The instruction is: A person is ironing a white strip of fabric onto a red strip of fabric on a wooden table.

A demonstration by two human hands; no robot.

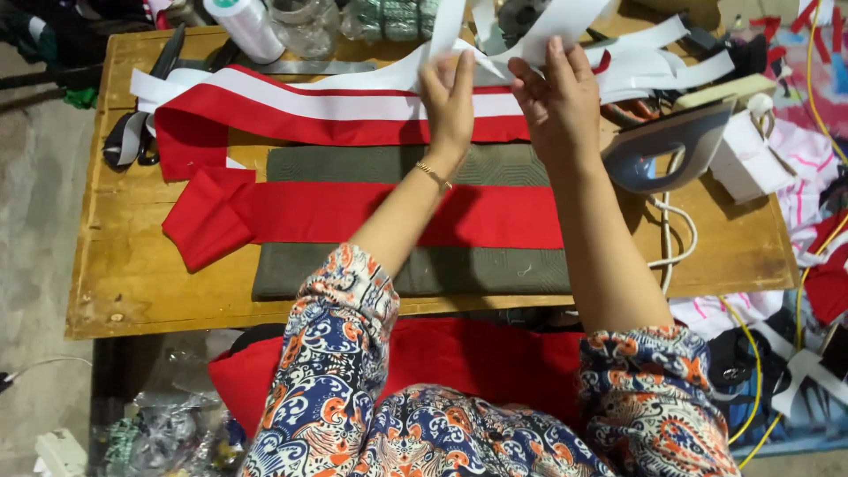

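Holding a white fabric strip (565, 22) up over the far side of the wooden table (132, 265), both hands are raised close together, just beside each other but not touching. The left hand (449, 102) pinches the strip's lower run between thumb and fingers, and the right hand (556, 97) grips the upper part, fingers closed on the cloth. The strip rises off the table from a loose heap of more white strips (654, 62) at the far right, so only the held length is in the air. It looks thin, light and limp; it would likely fold and twist wherever it is unsupported, and a pinch near an edge or end, with the two grips kept apart, seems the surest way to keep it flat. Below the hands lies a long red-and-white band (336, 110), and nearer the person a plain red band (353, 212) rests across an olive-green pad (415, 274). An iron (662, 146) stands tilted at the right, its white cord (676, 234) looping toward the table edge. Black scissors (132, 132) lie at the left end, and a white thread cone (247, 26) sits at the far edge.
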